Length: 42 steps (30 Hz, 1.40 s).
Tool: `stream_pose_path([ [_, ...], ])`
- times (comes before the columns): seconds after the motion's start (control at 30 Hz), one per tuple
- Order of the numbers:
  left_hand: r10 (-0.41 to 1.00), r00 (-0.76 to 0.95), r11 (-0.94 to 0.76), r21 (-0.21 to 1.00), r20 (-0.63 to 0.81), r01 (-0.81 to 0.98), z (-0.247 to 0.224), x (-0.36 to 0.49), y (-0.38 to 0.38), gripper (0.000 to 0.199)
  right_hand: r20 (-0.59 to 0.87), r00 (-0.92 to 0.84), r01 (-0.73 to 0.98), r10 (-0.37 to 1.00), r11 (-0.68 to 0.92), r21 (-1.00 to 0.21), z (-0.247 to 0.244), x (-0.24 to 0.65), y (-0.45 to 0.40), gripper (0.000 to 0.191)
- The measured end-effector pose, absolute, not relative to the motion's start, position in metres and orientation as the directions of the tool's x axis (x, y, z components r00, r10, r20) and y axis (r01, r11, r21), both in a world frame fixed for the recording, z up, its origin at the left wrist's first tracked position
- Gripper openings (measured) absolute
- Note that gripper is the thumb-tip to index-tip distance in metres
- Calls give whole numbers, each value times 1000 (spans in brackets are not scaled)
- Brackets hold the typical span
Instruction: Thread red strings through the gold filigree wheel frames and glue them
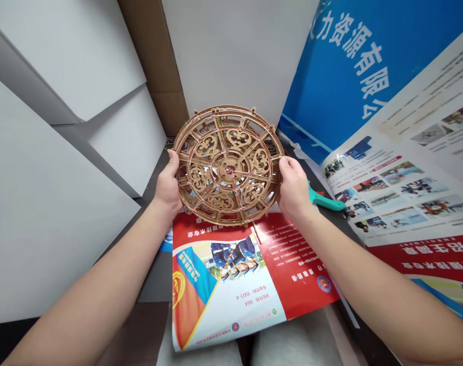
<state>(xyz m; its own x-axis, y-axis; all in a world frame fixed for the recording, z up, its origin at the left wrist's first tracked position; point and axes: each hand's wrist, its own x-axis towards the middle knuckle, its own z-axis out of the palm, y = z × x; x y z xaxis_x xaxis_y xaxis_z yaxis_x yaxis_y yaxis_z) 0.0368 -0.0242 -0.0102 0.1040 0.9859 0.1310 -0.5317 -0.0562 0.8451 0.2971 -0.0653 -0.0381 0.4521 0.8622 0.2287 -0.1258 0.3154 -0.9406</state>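
Observation:
Between my two hands is a round, gold-brown openwork frame, with heart-shaped scroll panels set around a central hub. Thin reddish wires run along its ribs and meet near the middle. My left hand grips the left rim, thumb pointing up along the edge. On the opposite rim my right hand is closed, its fingers partly hidden behind the frame. The frame is raised and tilted toward me, its lower edge over a red and white printed poster. Just beyond my right hand lies a turquoise-handled tool, mostly hidden.
White boxes rise on the left, and a white panel stands behind the frame. To the right, a blue board with white characters leans beside a curled printed sheet. The dark tabletop shows around the poster.

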Motion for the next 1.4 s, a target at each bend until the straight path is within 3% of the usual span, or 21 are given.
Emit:
stream_pose_path([
  [0.87, 982, 151, -15, 843, 114, -537, -11, 36, -24, 52, 213, 460, -146, 862, 310, -940, -39, 297, -64, 35],
  [0.97, 989, 98, -44, 838, 115, -545, -9, 37, -25, 51, 209, 377, -199, 902, 300, -933, -30, 295, -66, 38],
  [1.1, 987, -9, -140, 815, 163, -562, -1, 38, -28, 47, 115, 210, -244, 971, 166, -956, -11, 292, -73, 46],
  [1.23, 973, -113, -230, 777, 202, -587, 9, 35, -29, 51, -21, 81, -324, 996, 6, -946, 2, 288, -83, 32],
  [1.4, 955, -184, -296, 730, 233, -616, 13, 32, -29, 53, -101, -168, -269, 981, -145, -952, -5, 280, -92, 50],
])
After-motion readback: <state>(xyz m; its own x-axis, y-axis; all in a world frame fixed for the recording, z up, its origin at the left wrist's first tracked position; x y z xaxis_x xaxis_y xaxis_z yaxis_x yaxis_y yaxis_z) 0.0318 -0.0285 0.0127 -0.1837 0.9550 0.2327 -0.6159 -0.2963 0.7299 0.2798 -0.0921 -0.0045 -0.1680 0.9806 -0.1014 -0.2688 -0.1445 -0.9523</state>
